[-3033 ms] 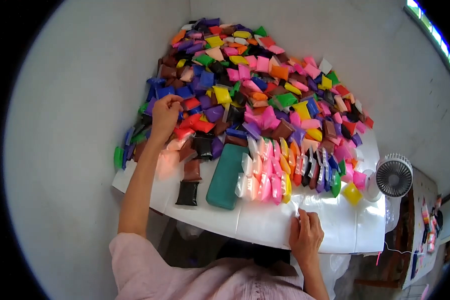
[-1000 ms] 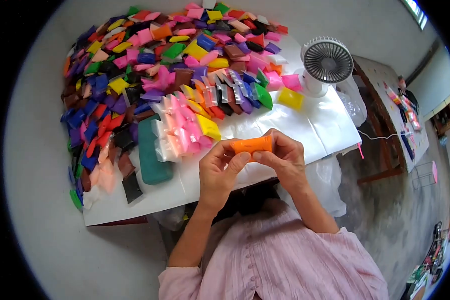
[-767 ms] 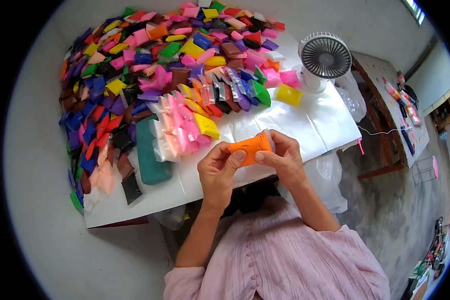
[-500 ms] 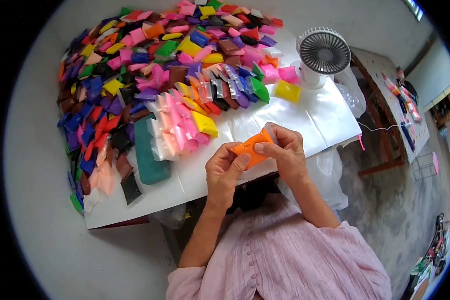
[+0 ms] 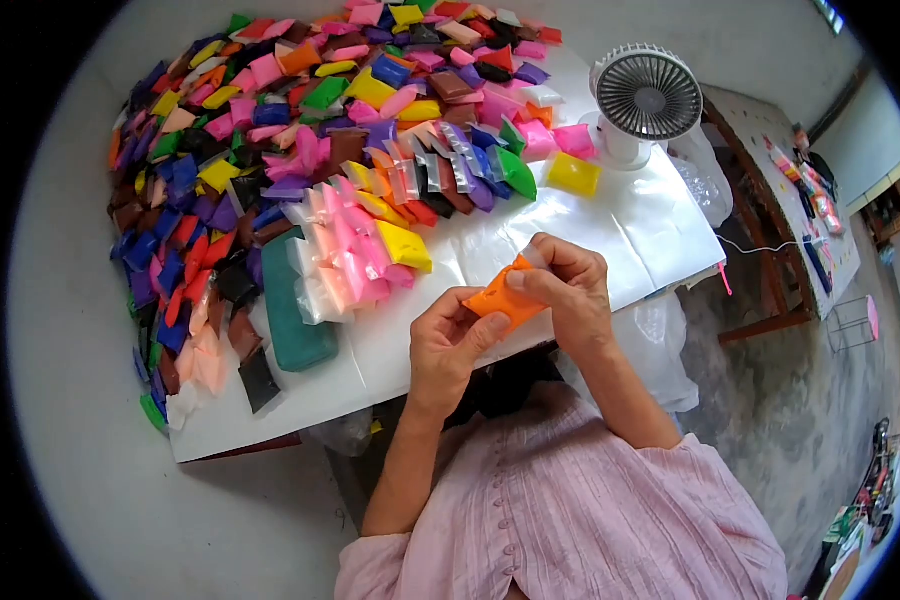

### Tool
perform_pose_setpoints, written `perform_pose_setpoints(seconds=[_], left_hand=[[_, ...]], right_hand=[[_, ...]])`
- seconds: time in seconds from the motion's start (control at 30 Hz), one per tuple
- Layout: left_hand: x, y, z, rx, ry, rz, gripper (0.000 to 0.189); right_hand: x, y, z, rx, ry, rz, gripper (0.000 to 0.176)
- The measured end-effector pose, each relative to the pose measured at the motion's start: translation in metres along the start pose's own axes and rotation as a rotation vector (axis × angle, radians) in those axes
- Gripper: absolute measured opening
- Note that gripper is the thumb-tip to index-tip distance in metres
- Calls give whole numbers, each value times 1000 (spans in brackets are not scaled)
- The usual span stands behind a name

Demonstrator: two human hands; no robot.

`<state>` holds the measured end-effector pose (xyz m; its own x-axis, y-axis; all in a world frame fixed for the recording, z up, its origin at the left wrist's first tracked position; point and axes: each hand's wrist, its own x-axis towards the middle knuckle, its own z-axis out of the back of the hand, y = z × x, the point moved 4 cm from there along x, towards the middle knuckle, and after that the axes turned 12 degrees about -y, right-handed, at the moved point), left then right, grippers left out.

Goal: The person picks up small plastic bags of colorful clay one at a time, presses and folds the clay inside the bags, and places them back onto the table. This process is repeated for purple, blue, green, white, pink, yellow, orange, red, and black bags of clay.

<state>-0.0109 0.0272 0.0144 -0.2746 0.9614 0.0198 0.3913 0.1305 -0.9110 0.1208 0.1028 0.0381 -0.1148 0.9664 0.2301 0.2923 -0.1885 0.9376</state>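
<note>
Both hands grip one small orange packet [image 5: 511, 300] above the table's front edge. My left hand [image 5: 444, 345] is closed on its left end, thumb across the face. My right hand [image 5: 570, 290] pinches the upper right end, where a clear plastic edge shows, with its thumb pressed on the orange face. What fills the packet cannot be made out. Beyond the hands, a yellow packet [image 5: 404, 247] lies at the end of a row of pink packets [image 5: 345, 250] with clear ends. Left of that row is a dark green block [image 5: 298, 310].
A large heap of coloured packets [image 5: 270, 112] covers the table's left and back. Toward the back right stand a white fan [image 5: 648, 100] and a lone yellow packet [image 5: 574, 175]. White sheeting [image 5: 630, 235] covers the table. Another table [image 5: 770, 200] is at the right.
Both hands still hold the orange packet in nearly the same place. The packet looks slightly more bent, its upper right end more covered by the right fingers. The view has shifted a little.
</note>
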Motion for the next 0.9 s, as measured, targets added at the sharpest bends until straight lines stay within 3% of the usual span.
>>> perform_pose_setpoints(seconds=[0.17,0.27,0.37,0.57,0.67,0.77,0.87,0.9], left_hand=[[4,2,5,-1,-52,29,22],[4,-2,4,-132,-147,12,21],[5,-2,5,-184,-189,7,20],[4,-2,7,-157,-189,2,21],[6,-4,10,-202,-137,115,19],[9,-3,11,-186,-146,121,19],[9,-4,8,-185,-217,138,20],[9,-3,10,-184,-225,144,20]], right_hand=[[2,-3,1,-126,-24,-38,27],[-6,5,0,-57,-80,-234,31],[-9,-7,0,-169,42,-211,29],[-9,-10,-4,-249,69,-68,29],[-7,-2,-4,-250,81,-82,29],[-6,-6,-4,-223,36,-257,30],[-3,-2,8,-419,7,-23,24],[-3,10,8,-508,-28,231,28]])
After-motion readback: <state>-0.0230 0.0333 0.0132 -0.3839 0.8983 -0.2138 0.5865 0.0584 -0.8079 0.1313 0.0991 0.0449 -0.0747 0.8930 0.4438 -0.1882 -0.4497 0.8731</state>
